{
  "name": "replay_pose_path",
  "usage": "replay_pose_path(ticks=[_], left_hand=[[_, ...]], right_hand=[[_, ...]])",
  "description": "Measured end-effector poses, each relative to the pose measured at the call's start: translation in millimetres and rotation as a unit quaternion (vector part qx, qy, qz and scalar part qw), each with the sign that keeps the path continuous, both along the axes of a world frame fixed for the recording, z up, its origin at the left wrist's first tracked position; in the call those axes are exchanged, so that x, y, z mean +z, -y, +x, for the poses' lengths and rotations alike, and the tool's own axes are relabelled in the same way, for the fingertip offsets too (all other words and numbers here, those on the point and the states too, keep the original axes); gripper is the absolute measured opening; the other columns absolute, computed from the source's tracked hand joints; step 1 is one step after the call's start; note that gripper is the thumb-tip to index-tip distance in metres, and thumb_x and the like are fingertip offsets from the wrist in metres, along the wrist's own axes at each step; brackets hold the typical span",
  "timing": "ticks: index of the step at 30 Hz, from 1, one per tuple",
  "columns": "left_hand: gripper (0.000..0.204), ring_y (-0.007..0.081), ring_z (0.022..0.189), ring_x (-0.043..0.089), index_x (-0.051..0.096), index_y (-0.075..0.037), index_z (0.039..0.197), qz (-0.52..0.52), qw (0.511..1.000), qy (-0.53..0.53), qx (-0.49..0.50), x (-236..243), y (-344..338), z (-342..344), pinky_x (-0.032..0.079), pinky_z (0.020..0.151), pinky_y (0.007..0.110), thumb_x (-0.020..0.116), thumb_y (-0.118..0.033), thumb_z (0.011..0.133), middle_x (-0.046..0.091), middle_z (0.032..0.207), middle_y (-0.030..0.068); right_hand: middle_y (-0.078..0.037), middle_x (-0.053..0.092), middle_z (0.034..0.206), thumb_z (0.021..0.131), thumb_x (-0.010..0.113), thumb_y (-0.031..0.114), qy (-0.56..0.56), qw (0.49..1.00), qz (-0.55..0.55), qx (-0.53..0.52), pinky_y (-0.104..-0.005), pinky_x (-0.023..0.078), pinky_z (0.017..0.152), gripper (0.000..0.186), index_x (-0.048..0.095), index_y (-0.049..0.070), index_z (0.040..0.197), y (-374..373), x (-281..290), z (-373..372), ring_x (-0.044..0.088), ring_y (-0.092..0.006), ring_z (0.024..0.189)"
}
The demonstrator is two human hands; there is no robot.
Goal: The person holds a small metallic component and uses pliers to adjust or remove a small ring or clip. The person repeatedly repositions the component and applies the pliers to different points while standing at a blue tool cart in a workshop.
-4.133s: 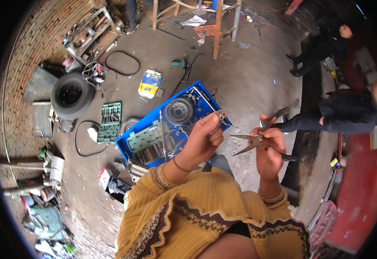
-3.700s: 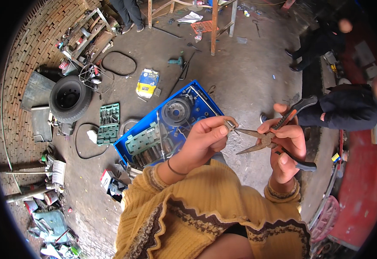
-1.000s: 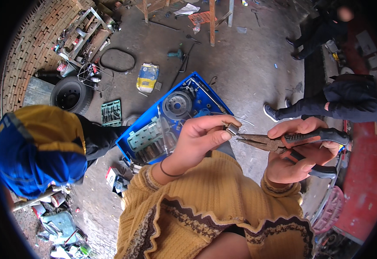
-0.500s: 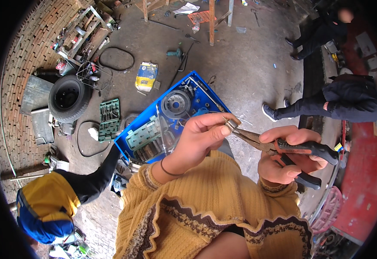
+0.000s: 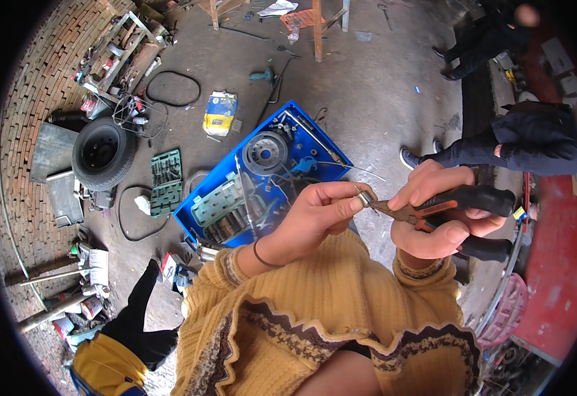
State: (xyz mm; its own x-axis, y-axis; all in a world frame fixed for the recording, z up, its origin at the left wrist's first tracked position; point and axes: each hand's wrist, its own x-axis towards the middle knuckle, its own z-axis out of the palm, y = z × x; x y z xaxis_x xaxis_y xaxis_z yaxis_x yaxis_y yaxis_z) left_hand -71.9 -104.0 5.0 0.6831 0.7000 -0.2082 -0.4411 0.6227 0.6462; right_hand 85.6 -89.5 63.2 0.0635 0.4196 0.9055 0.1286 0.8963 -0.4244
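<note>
Between the thumb and index finger of my left hand [image 5: 318, 214] is a small shiny metal cylinder-like part [image 5: 366, 197], with thin wire-like ends showing beside it. My right hand [image 5: 427, 241] grips long-nose pliers [image 5: 427, 211] with red and black handles. The jaws point left, and their tips meet the right side of the metal part. Whether the jaws are clamped on it cannot be made out. Both hands are raised in front of my yellow knitted top, past the right corner of a blue tray [image 5: 331, 148] below.
The tray holds a round metal disc [image 5: 265, 153], a green socket case [image 5: 212, 204] and loose tools. On the floor lie a tyre [image 5: 103, 154], another green tool case [image 5: 166, 181] and a yellow-blue bag [image 5: 220, 113]. People stand at right; one in yellow [image 5: 107, 363] is at lower left.
My right hand has turned the pliers, their handles swinging upward, and the jaw tips sit lower on the metal part. My left hand has moved slightly right. The person in yellow has shifted down.
</note>
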Motion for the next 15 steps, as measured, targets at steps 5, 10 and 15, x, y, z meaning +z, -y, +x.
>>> replay_pose_path(ticks=[5,10,15], left_hand=[[0.028,0.0016,0.054,0.032,0.066,-0.002,0.119,-0.014,1.000,0.008,-0.012,-1.8,3.0,1.6,0.024,0.048,0.021,0.065,-0.018,0.096,0.044,0.065,-0.0090],[0.027,0.0016,0.054,0.034,0.068,-0.003,0.118,-0.011,0.999,-0.033,-0.010,4.2,6.5,3.0,0.026,0.048,0.020,0.066,-0.018,0.096,0.046,0.066,-0.0087],[0.026,0.0000,0.063,0.040,0.069,-0.002,0.116,0.086,0.993,-0.081,0.019,10.8,9.2,0.5,0.032,0.055,0.018,0.067,-0.017,0.095,0.054,0.075,-0.0075]], right_hand=[[-0.010,0.050,0.071,0.096,0.040,0.030,-0.017,0.999,-0.014,-0.024,-0.0260,0.035,0.038,0.046,0.027,0.011,0.135,0.3,1.1,-3.9,0.041,-0.0155,0.038],[-0.008,0.047,0.064,0.097,0.036,0.032,-0.055,0.990,-0.077,-0.106,-0.0244,0.034,0.042,0.030,0.030,0.009,0.116,1.2,7.8,-7.8,0.038,-0.0145,0.038],[-0.006,0.044,0.058,0.098,0.031,0.033,-0.053,0.968,-0.157,-0.187,-0.0227,0.034,0.047,0.027,0.034,0.006,0.096,7.4,19.4,-11.7,0.035,-0.0135,0.038]])
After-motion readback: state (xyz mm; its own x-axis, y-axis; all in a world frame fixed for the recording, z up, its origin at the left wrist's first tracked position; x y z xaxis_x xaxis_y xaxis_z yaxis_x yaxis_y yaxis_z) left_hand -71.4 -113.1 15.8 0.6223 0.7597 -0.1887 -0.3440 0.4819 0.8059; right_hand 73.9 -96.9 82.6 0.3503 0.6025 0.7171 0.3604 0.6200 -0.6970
